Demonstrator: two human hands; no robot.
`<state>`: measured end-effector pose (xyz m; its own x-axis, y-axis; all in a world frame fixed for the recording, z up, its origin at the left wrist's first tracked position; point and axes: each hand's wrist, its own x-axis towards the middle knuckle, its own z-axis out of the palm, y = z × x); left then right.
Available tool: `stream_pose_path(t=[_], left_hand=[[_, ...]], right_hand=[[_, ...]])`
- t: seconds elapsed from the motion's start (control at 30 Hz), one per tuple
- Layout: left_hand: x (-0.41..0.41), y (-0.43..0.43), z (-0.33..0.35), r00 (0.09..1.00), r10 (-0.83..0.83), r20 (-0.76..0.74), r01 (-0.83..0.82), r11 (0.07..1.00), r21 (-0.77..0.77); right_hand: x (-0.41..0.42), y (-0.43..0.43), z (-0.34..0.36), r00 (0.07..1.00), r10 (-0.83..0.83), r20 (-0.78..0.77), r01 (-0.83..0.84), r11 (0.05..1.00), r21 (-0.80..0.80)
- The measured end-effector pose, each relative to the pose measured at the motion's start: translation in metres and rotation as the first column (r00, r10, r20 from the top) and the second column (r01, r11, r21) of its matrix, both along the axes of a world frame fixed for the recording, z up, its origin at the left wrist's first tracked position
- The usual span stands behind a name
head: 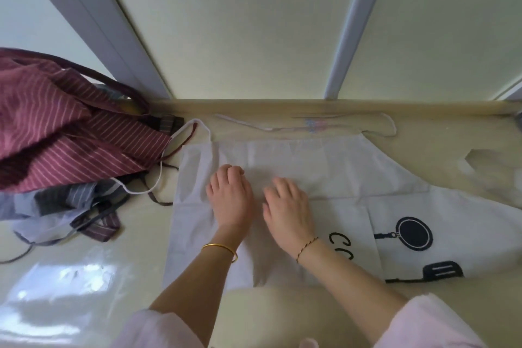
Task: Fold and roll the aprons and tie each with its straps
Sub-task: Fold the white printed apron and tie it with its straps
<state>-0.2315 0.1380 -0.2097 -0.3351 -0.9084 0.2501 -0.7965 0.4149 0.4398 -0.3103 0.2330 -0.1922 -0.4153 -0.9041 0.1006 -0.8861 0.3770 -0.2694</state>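
A white apron [353,172] with black printed letters and kitchen tools lies spread on the cream table [440,133], its left part folded over. Both my hands rest on this folded part, side by side. My left hand [230,196] lies with its fingers curled under at the knuckles, pressing the cloth. My right hand [288,207] lies flat beside it, fingers pointing away from me. Thin white straps [391,124] trail from the apron's far edge toward the wall.
A heap of aprons sits at the left: a maroon striped one [65,133] on top, grey and blue striped ones [65,200] beneath, with dark and white straps [158,181] spilling toward the white apron. A wall with grey frames stands behind the table.
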Motion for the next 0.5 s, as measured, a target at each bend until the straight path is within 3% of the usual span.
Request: stream_pose_path(t=[0.07, 0.23, 0.43, 0.5], left_hand=[[0.016, 0.009, -0.005, 1.0, -0.018, 0.025, 0.016, 0.998, 0.066], [0.063, 0.008, -0.018, 0.923, -0.229, 0.308, 0.187, 0.969, 0.16], [0.091, -0.023, -0.014, 0.881, -0.245, 0.405, 0.166, 0.961, 0.221], [0.097, -0.029, -0.013, 0.906, -0.169, 0.389, 0.086, 0.971, 0.224]], right_hand=[[0.014, 0.005, -0.012, 1.0, 0.028, 0.005, -0.028, 0.997, 0.076], [0.009, 0.019, -0.038, 0.991, 0.111, -0.075, -0.097, 0.981, 0.166], [0.006, 0.025, -0.044, 0.979, 0.163, -0.122, -0.138, 0.972, 0.192], [0.006, 0.027, -0.044, 0.977, 0.16, -0.143, -0.134, 0.975, 0.18]])
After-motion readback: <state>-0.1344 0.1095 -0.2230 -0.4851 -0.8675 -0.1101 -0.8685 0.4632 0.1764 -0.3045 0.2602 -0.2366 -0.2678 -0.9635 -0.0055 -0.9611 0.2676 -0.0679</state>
